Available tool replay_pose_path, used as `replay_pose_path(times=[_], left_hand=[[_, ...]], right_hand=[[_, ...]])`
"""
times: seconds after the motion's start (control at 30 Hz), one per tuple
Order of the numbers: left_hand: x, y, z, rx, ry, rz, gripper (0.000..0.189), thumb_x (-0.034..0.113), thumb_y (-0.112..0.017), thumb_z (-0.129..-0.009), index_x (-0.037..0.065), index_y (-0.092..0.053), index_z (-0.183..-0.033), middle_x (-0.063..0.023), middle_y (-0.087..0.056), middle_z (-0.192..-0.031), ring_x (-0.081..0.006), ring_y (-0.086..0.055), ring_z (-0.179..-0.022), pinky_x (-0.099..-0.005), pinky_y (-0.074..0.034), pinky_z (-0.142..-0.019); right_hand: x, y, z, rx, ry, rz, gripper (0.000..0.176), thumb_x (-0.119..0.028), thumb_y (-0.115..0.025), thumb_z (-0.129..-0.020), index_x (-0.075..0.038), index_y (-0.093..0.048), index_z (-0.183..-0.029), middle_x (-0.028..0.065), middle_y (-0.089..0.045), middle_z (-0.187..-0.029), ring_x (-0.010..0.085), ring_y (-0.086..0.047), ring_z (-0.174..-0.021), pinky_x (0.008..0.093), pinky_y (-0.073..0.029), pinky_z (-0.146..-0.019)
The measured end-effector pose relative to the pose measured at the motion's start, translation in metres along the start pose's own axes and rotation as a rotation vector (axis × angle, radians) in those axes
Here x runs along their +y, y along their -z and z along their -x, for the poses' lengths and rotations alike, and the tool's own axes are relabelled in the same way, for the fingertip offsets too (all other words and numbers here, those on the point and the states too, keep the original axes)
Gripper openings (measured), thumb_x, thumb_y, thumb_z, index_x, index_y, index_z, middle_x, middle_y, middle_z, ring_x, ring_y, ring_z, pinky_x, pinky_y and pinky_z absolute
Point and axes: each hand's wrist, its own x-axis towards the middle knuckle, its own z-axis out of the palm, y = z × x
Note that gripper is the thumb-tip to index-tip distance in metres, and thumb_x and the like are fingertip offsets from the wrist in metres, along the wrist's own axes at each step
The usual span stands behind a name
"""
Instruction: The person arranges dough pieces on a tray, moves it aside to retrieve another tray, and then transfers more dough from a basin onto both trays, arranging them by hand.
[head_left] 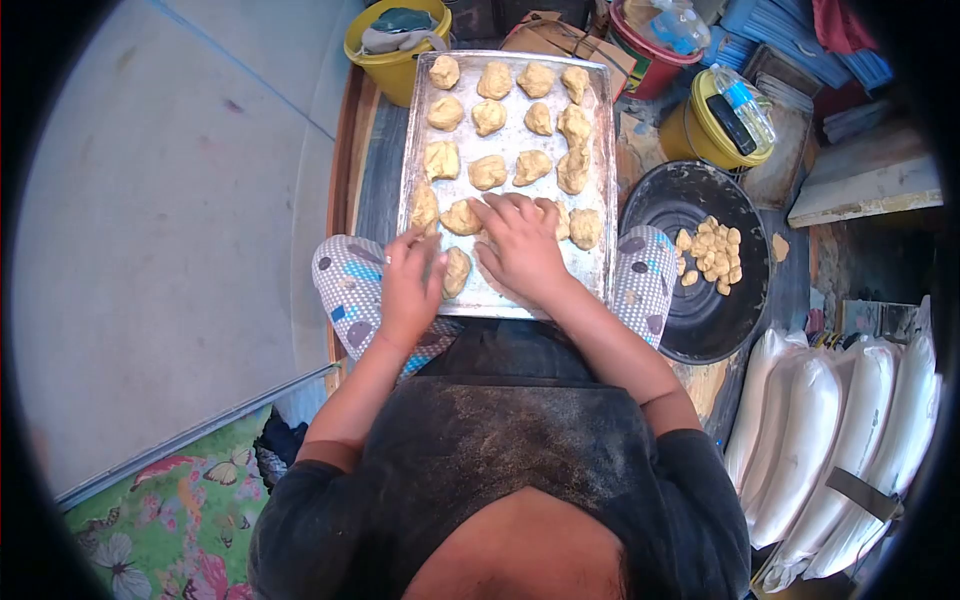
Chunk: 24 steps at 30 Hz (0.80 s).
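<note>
A metal baking tray (608,110) rests across my lap, with several rows of rough yellowish dough lumps (487,172) on it. My left hand (408,285) is at the tray's near left edge, fingers apart, between a dough lump at the rim (424,205) and the nearest lump (456,272). Whether its fingertips touch either lump is hard to tell. Over the near rows my right hand (525,245) lies palm down with fingers spread, its fingertips beside a dough lump (461,217). Another lump is partly hidden behind its fingers.
A black basin (690,335) holding small dough pieces (715,252) stands to the right. Yellow buckets (392,65) and a red bucket (655,65) stand beyond the tray. White filled plastic bags (815,440) lie at lower right. A pale panel (190,230) borders the left.
</note>
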Motion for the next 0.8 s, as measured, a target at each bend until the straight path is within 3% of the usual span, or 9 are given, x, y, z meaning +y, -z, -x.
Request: replay_pose_path(times=[0.17,0.23,0.37,0.43,0.5,0.57,0.63,0.77,0.8], left_hand=[[-0.026,-0.007,-0.026,0.104,0.107,0.077,0.031,0.011,-0.062,-0.084,-0.001,-0.060,-0.113,-0.0227,-0.049,-0.125,-0.0385,-0.048,-0.115,-0.0419,-0.040,-0.098],[-0.035,-0.009,-0.030,-0.099,0.228,0.237,0.034,0.011,-0.063,-0.083,-0.001,-0.059,-0.115,-0.0232,-0.048,-0.126,-0.0396,-0.047,-0.117,-0.0423,-0.040,-0.099],[-0.011,-0.002,-0.021,0.089,0.019,-0.032,0.033,0.015,-0.065,-0.082,0.000,-0.061,-0.111,-0.0207,-0.055,-0.115,-0.0354,-0.055,-0.103,-0.0409,-0.043,-0.093],[-0.004,0.002,-0.014,0.098,-0.052,-0.053,0.031,0.018,-0.067,-0.082,0.002,-0.064,-0.107,-0.0168,-0.059,-0.105,-0.0331,-0.058,-0.094,-0.0412,-0.045,-0.088],[-0.006,0.002,-0.003,-0.201,-0.122,0.039,0.028,0.020,-0.068,-0.082,0.002,-0.065,-0.103,-0.0142,-0.061,-0.097,-0.0326,-0.057,-0.091,-0.0415,-0.046,-0.083],[-0.008,0.000,0.001,-0.196,-0.039,0.092,0.025,0.020,-0.068,-0.082,0.002,-0.066,-0.100,-0.0129,-0.062,-0.090,-0.0329,-0.058,-0.089,-0.0410,-0.047,-0.080],[-0.013,0.001,0.005,-0.184,0.097,0.034,0.026,0.020,-0.068,-0.081,0.002,-0.066,-0.099,-0.0140,-0.061,-0.088,-0.0336,-0.058,-0.088,-0.0395,-0.047,-0.078],[-0.007,0.003,0.006,0.053,0.056,0.118,0.016,0.009,-0.063,-0.082,0.000,-0.064,-0.096,-0.0159,-0.059,-0.092,-0.0357,-0.059,-0.088,-0.0408,-0.048,-0.080],[-0.008,0.004,0.010,0.013,0.128,0.132,0.018,0.004,-0.060,-0.082,-0.001,-0.062,-0.099,-0.0178,-0.057,-0.096,-0.0361,-0.058,-0.092,-0.0407,-0.048,-0.083]], right_hand=[[0.012,-0.028,-0.016,-0.146,0.034,0.090,0.034,-0.010,-0.053,-0.083,-0.013,-0.063,-0.115,0.0014,-0.063,-0.106,0.0208,-0.050,-0.109,0.0518,-0.028,-0.099],[0.015,-0.025,-0.018,-0.056,0.105,0.084,0.035,-0.013,-0.057,-0.081,-0.013,-0.062,-0.116,0.0020,-0.062,-0.104,0.0211,-0.051,-0.106,0.0498,-0.029,-0.097],[0.004,0.000,0.000,-0.055,-0.017,0.026,0.040,-0.017,-0.063,-0.079,-0.014,-0.059,-0.118,0.0021,-0.059,-0.111,0.0213,-0.049,-0.107,0.0477,-0.030,-0.095],[0.005,0.007,0.011,-0.229,-0.137,0.104,0.049,-0.024,-0.069,-0.076,-0.016,-0.056,-0.122,0.0027,-0.054,-0.123,0.0225,-0.047,-0.110,0.0465,-0.029,-0.095],[0.010,0.006,0.022,-0.220,-0.122,0.102,0.049,-0.026,-0.068,-0.077,-0.015,-0.055,-0.123,0.0034,-0.053,-0.121,0.0231,-0.046,-0.111,0.0462,-0.029,-0.095],[0.008,0.013,0.024,-0.070,-0.023,0.092,0.048,-0.025,-0.068,-0.078,-0.014,-0.055,-0.123,0.0048,-0.054,-0.116,0.0240,-0.048,-0.107,0.0439,-0.030,-0.094],[0.006,0.018,0.029,-0.132,-0.015,0.018,0.048,-0.024,-0.067,-0.078,-0.014,-0.055,-0.123,0.0051,-0.055,-0.115,0.0242,-0.049,-0.105,0.0427,-0.031,-0.092],[0.001,0.009,0.039,-0.188,0.049,-0.070,0.046,-0.024,-0.066,-0.080,-0.014,-0.056,-0.123,0.0058,-0.056,-0.112,0.0238,-0.051,-0.101,0.0395,-0.033,-0.089],[-0.003,0.008,0.039,-0.188,0.049,-0.070,0.046,-0.024,-0.066,-0.080,-0.014,-0.056,-0.123,0.0058,-0.056,-0.112,0.0238,-0.051,-0.101,0.0395,-0.033,-0.089]])
